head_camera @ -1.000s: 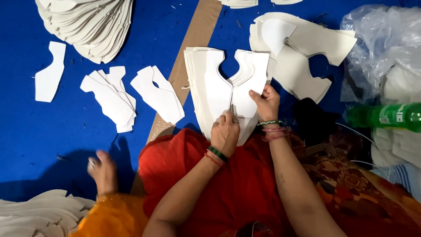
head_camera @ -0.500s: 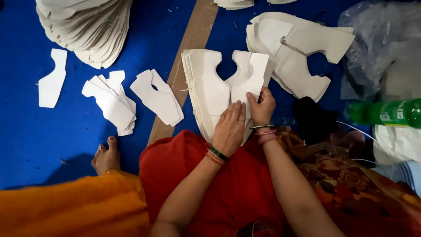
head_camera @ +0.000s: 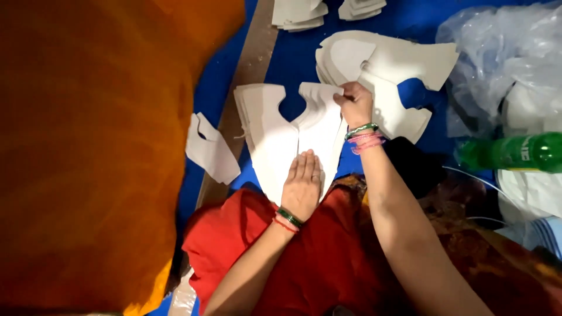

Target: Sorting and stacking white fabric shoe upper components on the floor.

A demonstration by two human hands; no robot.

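Hands (head_camera: 302,186) on white cutout stack (head_camera: 275,143); bottle (head_camera: 515,152) nearby.

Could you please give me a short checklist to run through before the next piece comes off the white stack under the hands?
1. Left hand flat on the lower part of the white stack, pinning it: ok.
2. Right hand gripping the stack's upper right edge: ok; how many pieces the fingers hold: cannot tell.
3. Stack edges aligned: not ok, the left edges look slightly fanned.
4. Neighbouring pile of white pieces apart from the stack: cannot tell, the right hand and wrist cover the gap between them.
5. Left side free: not ok, orange cloth fills that side of the view.
6. Green bottle away from both hands: ok.
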